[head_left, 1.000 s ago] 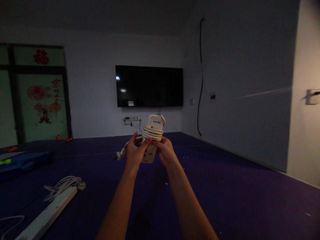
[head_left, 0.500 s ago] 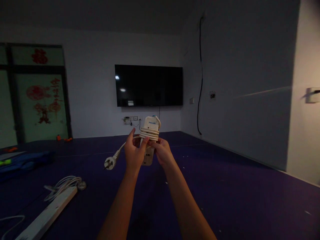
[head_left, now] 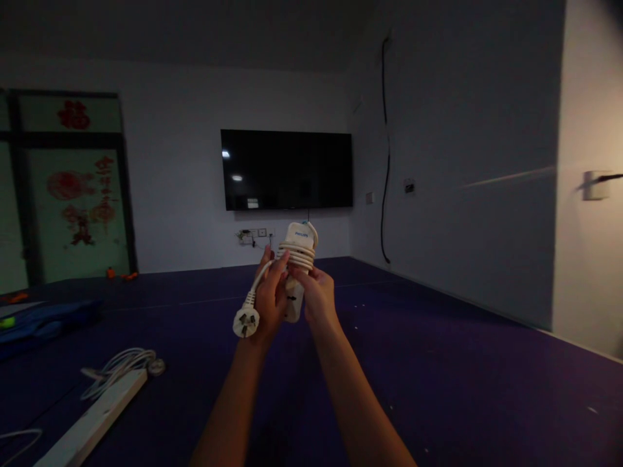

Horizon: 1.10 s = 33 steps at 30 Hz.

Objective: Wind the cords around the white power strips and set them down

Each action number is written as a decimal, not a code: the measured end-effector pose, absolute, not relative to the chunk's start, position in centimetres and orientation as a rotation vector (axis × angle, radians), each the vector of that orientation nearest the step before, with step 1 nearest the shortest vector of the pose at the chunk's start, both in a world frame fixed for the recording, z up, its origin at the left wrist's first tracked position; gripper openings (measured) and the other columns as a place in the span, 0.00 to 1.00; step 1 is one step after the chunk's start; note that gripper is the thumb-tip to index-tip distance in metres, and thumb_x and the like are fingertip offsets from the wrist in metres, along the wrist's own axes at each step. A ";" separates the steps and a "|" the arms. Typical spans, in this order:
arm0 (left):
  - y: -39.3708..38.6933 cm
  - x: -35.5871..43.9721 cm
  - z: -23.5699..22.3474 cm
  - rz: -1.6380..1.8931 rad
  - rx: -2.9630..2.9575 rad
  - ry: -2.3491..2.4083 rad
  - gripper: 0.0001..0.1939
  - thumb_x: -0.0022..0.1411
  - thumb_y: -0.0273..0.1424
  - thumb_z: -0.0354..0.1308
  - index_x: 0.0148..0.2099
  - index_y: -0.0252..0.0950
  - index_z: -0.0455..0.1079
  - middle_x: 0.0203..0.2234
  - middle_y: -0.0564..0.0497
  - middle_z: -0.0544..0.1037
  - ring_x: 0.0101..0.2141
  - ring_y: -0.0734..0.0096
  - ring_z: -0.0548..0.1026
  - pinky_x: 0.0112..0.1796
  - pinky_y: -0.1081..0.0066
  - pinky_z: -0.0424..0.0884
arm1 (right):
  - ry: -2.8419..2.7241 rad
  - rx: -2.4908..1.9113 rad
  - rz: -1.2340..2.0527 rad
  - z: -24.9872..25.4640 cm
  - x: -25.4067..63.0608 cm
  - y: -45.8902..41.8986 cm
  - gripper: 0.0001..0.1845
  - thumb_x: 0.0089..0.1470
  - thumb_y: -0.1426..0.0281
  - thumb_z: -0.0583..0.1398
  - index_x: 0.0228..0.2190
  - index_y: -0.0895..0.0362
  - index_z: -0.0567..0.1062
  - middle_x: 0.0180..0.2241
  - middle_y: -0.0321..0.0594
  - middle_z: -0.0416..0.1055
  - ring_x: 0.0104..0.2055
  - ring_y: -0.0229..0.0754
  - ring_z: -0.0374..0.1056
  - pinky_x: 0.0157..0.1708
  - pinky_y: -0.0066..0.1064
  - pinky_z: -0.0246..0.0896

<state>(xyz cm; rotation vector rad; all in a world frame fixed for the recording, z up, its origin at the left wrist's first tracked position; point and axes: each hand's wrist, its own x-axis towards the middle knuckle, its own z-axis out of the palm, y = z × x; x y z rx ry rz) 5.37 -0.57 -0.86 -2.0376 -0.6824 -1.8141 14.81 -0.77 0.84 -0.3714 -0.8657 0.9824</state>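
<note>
A white power strip (head_left: 294,305) marked PHILIPS is held up in front of me, tilted slightly, with its own white cord (head_left: 296,255) wound several times around its middle. My left hand (head_left: 270,292) grips it from the left, thumb against the coils. From the right, my right hand (head_left: 317,293) closes on the strip just below the coils, its thumb on the front. The loose cord end runs over my left hand to a three-pin plug (head_left: 246,322), which hangs beside the left wrist with its pins facing me.
On the purple floor (head_left: 438,389) at left lies a longer white power strip (head_left: 97,418) with a bundled cable (head_left: 121,370). Farther left is blue cloth (head_left: 48,319). A television (head_left: 287,170) hangs on the far wall, and a black cable (head_left: 388,168) runs down the right wall.
The plug has swung right and lower, closer to my left wrist. My left hand has turned and closed more around the strip. The strip has shifted slightly right.
</note>
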 end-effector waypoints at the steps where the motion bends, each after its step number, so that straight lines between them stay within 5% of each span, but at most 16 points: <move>1: -0.5 5.3 -0.9 -1.768 -2.059 -0.669 0.22 0.66 0.27 0.45 0.60 0.41 0.60 0.61 0.44 0.59 0.62 0.56 0.53 0.57 0.53 0.58 | -0.850 -0.380 0.976 0.9 14.8 -0.8 0.15 0.28 0.71 0.66 0.25 0.63 0.77 0.22 0.38 0.75 0.23 0.38 0.68 0.27 0.28 0.61; 5: -0.3 5.4 -1.0 -1.726 -2.056 -0.634 0.23 0.66 0.27 0.45 0.61 0.43 0.59 0.64 0.46 0.52 0.62 0.54 0.53 0.57 0.52 0.60 | -0.842 -0.411 0.924 0.9 14.7 -1.0 0.14 0.30 0.70 0.66 0.25 0.63 0.77 0.22 0.37 0.75 0.22 0.38 0.67 0.26 0.28 0.61; 15: 0.4 5.3 -1.5 -1.726 -1.967 -0.741 0.23 0.64 0.26 0.47 0.60 0.45 0.60 0.64 0.49 0.54 0.61 0.56 0.57 0.57 0.54 0.61 | -0.842 -0.451 0.972 0.7 14.2 -0.6 0.16 0.28 0.69 0.65 0.26 0.63 0.76 0.21 0.38 0.74 0.22 0.39 0.67 0.26 0.27 0.62; 23: -0.6 5.4 -1.1 -1.549 -2.121 -0.805 0.29 0.65 0.27 0.46 0.66 0.45 0.46 0.66 0.43 0.43 0.63 0.55 0.48 0.57 0.53 0.57 | -0.859 -0.564 0.898 0.1 14.7 0.1 0.18 0.29 0.64 0.66 0.26 0.63 0.76 0.22 0.39 0.74 0.22 0.38 0.66 0.23 0.26 0.59; 28: -1.2 5.0 -0.8 -1.475 -2.282 -0.637 0.24 0.66 0.27 0.44 0.63 0.48 0.55 0.67 0.50 0.38 0.64 0.57 0.43 0.58 0.54 0.54 | -0.824 -0.533 0.867 0.3 15.5 0.2 0.16 0.31 0.65 0.65 0.25 0.63 0.76 0.21 0.38 0.73 0.22 0.38 0.65 0.24 0.27 0.60; 33: -1.3 4.9 -0.7 -1.545 -2.233 -0.583 0.22 0.65 0.27 0.47 0.60 0.46 0.61 0.66 0.49 0.45 0.63 0.57 0.49 0.58 0.53 0.55 | -0.864 -0.499 0.784 -0.1 15.4 0.6 0.16 0.35 0.64 0.64 0.26 0.63 0.76 0.23 0.39 0.74 0.23 0.38 0.67 0.25 0.28 0.61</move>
